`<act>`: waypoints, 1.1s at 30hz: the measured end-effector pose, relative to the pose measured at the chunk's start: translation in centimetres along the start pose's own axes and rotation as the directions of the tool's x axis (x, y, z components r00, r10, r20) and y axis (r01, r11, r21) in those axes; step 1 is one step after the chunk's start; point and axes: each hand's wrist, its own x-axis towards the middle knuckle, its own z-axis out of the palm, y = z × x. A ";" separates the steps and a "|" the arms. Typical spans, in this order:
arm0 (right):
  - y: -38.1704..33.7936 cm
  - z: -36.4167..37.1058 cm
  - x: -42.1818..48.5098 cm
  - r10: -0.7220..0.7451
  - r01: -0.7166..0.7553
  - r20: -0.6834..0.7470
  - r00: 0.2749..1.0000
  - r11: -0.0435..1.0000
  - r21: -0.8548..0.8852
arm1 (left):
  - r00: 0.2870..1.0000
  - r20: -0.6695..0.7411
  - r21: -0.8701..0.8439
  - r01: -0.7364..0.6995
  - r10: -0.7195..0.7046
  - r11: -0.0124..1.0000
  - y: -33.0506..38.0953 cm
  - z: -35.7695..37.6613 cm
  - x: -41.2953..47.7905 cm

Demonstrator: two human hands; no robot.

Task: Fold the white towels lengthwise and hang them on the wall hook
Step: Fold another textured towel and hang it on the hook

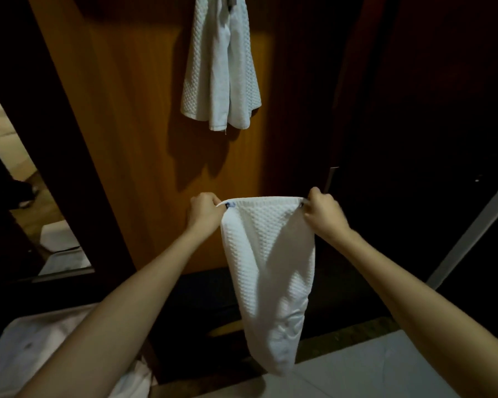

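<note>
I hold a white waffle-weave towel stretched between both hands in front of a wooden panel. My left hand pinches its top left corner and my right hand pinches its top right corner. The cloth hangs down doubled, narrowing toward its lower end near the floor. Another white towel hangs higher up on the wooden panel; the hook that carries it lies at the top edge of the view and is mostly hidden.
A dark doorway with a mirror or opening is at the left. A white cloth-covered surface lies at the bottom left. Pale floor tiles are at the bottom right, and a dark door with a metal handle stands to the right.
</note>
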 end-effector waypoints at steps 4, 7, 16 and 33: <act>-0.3 1.0 -2.8 -0.105 0.082 0.052 0.993 0.936 0.341 | 0.998 0.011 -0.160 0.067 -0.066 0.985 0.8 2.7 -0.4; -1.4 -0.2 -2.7 -0.128 0.079 0.077 0.989 0.884 0.460 | 0.999 0.054 -0.315 0.018 -0.001 0.949 2.0 2.6 -0.2; -1.2 -2.9 -1.3 -0.080 0.088 -0.037 0.996 0.904 0.419 | 0.985 0.007 -0.389 -0.156 0.172 0.908 1.5 -2.4 1.6; -4.2 -0.1 0.5 -0.444 0.349 0.350 0.825 0.887 0.302 | 0.864 0.214 -0.442 -0.331 0.456 0.834 0.8 -4.3 0.9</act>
